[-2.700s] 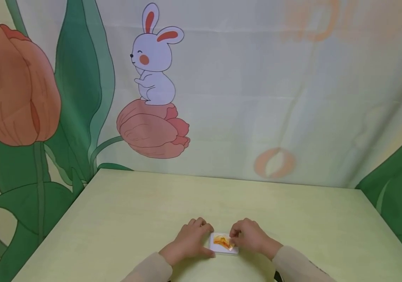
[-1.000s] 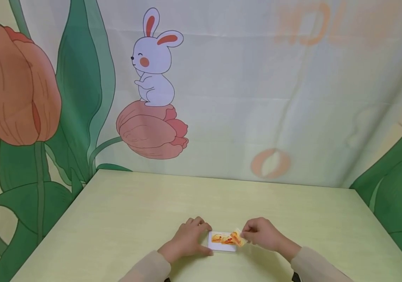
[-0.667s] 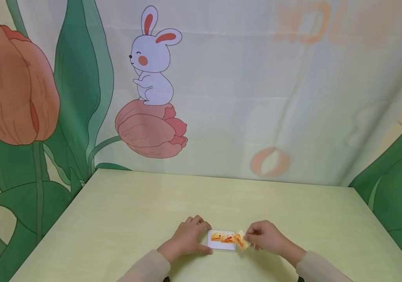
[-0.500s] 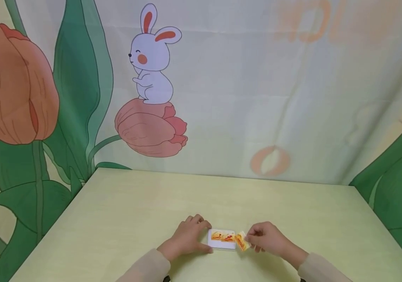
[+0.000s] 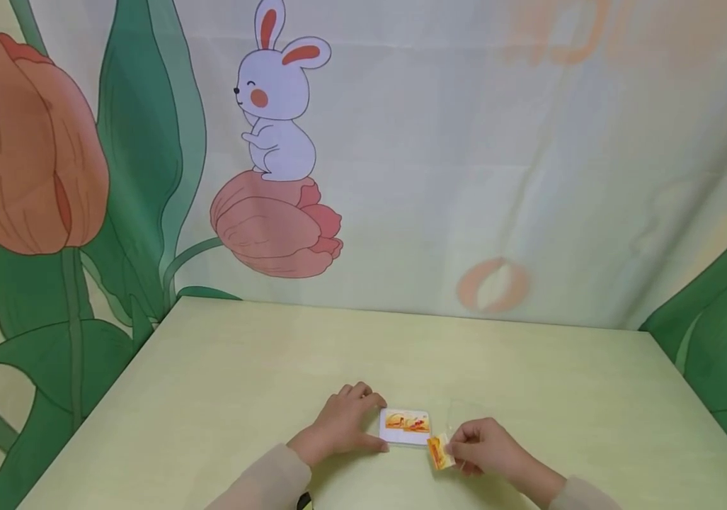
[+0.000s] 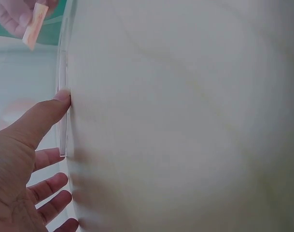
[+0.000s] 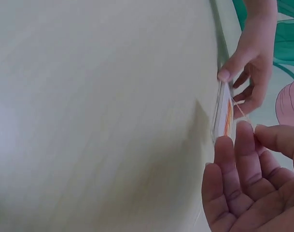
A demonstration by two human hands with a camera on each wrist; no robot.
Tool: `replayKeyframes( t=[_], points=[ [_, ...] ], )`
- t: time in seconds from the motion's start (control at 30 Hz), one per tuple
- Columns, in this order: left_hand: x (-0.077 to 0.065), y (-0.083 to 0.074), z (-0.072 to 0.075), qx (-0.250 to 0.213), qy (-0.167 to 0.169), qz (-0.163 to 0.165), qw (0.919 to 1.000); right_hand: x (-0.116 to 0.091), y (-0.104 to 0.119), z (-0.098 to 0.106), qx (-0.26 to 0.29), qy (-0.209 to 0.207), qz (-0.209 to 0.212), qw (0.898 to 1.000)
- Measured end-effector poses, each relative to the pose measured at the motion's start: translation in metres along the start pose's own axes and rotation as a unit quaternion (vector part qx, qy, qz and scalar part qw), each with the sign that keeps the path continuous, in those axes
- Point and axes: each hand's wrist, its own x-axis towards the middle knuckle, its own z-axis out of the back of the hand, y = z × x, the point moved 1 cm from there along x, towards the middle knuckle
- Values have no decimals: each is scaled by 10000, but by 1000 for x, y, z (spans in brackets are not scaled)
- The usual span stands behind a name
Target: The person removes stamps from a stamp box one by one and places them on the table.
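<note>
My left hand (image 5: 342, 423) grips the left end of a flat white case (image 5: 404, 437), thumb at its near edge and a fingertip at its far edge. In the left wrist view the thumb (image 6: 45, 116) touches the case's thin clear edge (image 6: 63, 130); several other fingers spread apart. An orange-and-yellow picture strip (image 5: 406, 422) lies across the case's upper part. Between thumb and index finger, my right hand (image 5: 485, 448) pinches a small orange-and-yellow picture piece (image 5: 437, 453), tilted just off the case's near right corner. The right wrist view shows this piece only edge-on.
A faint transparent rectangular sheet (image 5: 465, 406) lies on the pale table (image 5: 287, 354) behind my right hand. At the table's back hangs a printed cloth (image 5: 395, 184) with a rabbit and tulips.
My right hand has drawn the picture piece off the case, rightward and then nearer to me. More of the strip on the case shows now. My left hand keeps its hold.
</note>
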Motion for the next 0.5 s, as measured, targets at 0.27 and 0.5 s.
replayKeyframes(
  t=[0.27, 0.5],
  points=[
    [1, -1, 0, 12, 13, 48, 10000, -10, 1, -14, 224, 132, -333, 9991],
    [0, -1, 0, 23, 64, 72, 10000, -16, 2, -24, 508, 174, -890, 9946]
  ],
)
